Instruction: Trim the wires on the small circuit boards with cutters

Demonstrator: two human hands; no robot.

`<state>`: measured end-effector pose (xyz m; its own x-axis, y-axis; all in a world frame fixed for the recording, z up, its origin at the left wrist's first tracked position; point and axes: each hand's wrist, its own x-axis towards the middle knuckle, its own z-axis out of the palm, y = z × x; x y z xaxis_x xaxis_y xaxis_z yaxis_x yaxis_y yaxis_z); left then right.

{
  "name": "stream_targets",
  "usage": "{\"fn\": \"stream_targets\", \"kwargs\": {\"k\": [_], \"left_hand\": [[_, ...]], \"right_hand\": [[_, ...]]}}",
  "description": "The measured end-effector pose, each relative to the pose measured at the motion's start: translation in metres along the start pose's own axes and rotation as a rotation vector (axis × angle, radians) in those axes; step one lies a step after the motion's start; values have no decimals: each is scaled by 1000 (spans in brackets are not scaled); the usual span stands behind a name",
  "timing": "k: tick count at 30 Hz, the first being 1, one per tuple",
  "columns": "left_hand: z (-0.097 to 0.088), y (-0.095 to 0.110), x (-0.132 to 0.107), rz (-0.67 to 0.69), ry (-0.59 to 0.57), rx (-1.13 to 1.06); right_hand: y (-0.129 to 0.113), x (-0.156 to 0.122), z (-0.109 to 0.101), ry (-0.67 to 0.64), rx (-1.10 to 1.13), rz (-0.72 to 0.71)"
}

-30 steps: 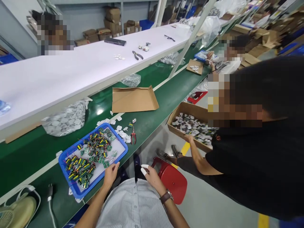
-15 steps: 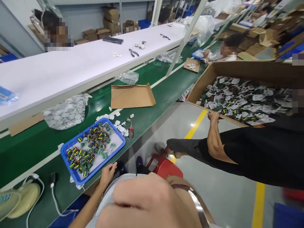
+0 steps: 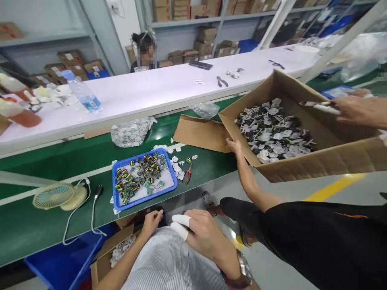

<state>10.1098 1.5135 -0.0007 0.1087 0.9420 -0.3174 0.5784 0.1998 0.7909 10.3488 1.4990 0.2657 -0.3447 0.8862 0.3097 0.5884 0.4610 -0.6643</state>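
Note:
My left hand (image 3: 152, 222) rests on my striped shirt just below the belt's edge, fingers loosely apart, holding nothing. My right hand (image 3: 202, 235) lies beside it, open, with white finger cots on two fingers and a watch on the wrist. Nearest ahead is a blue tray (image 3: 146, 198) of small circuit boards on the green belt (image 3: 45, 225). A co-worker in black holds a large cardboard box (image 3: 317, 161) of white plug parts over the belt's edge, one hand (image 3: 234, 146) under its corner, the other hand (image 3: 356, 110) on its far rim.
Red pliers (image 3: 187, 175) and loose white shells (image 3: 177, 164) lie right of the tray. A small fan (image 3: 57, 196), a bag of white parts (image 3: 131, 132) and flat cardboard (image 3: 199, 133) are on the belt. A water bottle (image 3: 81, 92) stands on the white shelf.
The co-worker has lifted the box from the floor and brought it up to the belt. My left hand has left the tray. My right hand rose before the camera and dropped back.

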Motion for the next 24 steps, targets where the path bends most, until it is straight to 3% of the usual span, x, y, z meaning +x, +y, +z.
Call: {"fn": "stream_targets", "kwargs": {"k": [4,9,14,24], "left_hand": [[8,-3,-19,-83,50,-30],[17,-5,-31,-125,73,-59],[13,-6,-13,-81,47,-85],[2,-14,17,-12,15,-127]], "right_hand": [[34,-30,38,-119,141,124],[37,-46,58,-282,30,157],[24,-39,70,-333,-145,149],[13,-35,96,-311,-224,195]]}}
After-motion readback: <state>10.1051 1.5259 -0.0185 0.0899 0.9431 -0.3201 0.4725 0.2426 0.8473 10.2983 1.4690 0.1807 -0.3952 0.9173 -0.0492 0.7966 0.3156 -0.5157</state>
